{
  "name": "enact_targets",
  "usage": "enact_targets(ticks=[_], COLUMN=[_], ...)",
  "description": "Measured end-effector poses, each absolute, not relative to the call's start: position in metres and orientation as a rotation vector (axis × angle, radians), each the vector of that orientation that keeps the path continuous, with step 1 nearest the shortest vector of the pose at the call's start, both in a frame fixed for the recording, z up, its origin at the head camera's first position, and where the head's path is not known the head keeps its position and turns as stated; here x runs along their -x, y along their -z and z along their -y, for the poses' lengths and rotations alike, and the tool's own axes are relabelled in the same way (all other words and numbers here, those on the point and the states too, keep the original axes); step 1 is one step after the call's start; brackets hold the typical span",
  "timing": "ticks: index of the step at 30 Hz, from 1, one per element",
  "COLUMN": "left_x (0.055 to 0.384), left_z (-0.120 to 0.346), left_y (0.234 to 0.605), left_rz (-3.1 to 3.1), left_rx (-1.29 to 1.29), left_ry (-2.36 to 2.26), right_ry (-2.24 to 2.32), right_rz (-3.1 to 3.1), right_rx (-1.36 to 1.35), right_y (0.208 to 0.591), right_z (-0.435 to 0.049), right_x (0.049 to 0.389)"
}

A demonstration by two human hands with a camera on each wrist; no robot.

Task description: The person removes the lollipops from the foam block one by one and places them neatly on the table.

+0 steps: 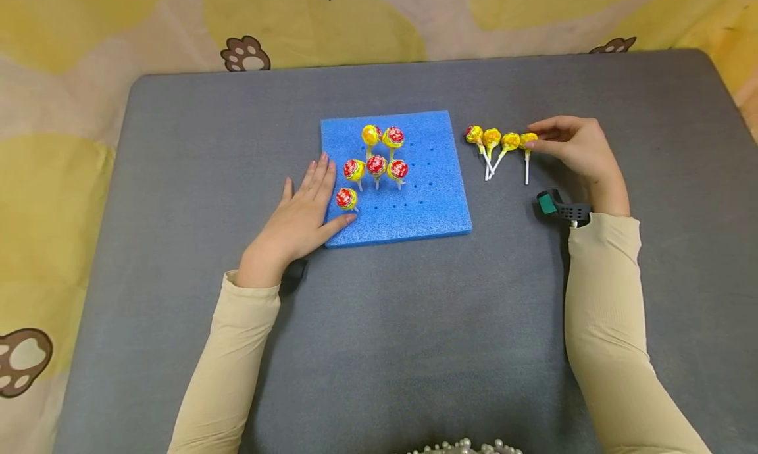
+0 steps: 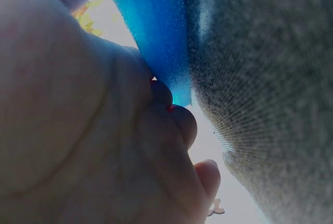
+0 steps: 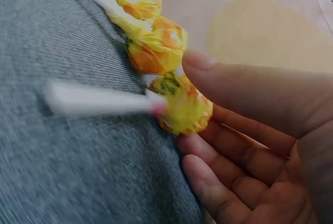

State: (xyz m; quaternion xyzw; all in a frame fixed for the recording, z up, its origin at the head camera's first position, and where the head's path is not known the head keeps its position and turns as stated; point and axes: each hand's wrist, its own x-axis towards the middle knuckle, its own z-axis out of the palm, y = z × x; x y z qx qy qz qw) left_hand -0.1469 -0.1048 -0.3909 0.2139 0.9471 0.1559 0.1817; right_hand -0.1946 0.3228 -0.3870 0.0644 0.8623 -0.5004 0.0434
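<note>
My left hand [image 1: 299, 217] rests along the left edge of a blue foam board [image 1: 438, 217], fingers straight and thumb lying over its front left corner. Several red-and-yellow lollipops [image 1: 376, 166] stand upright by their sticks in the board's left part, in rows. To the right of the board, my right hand [image 1: 583, 148] pinches the yellow wrapped head of a lollipop [image 1: 527, 140] between thumb and fingers; its white stick points toward me. In the right wrist view the thumb touches one side of that lollipop's head [image 3: 184, 107] and fingertips touch the other.
Three more lollipops [image 1: 491, 138] lie on the grey table [image 1: 414, 335] between the board and my right hand, sticks crossing. Rows of small holes [image 1: 421, 202] show in the board's right and front parts. A patterned yellow cloth [image 1: 367, 26] hangs behind the table.
</note>
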Motion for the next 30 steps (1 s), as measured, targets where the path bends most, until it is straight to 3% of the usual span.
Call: enact_targets(ticks=[22, 30], left_x=[0.1458, 0.1454], left_z=[0.1057, 0.1049], left_y=[0.3904, 0.3893], left_rz=[-2.682, -2.678], left_rx=[-0.602, -0.605], left_ry=[-0.462, -0.454], right_ry=[1.487, 2.041], right_rz=[-2.751, -2.440], right_rx=[-0.188, -0.216], right_y=[0.3911, 0.3882], right_z=[-0.3136, -0.3182], right_x=[0.1984, 0.1930])
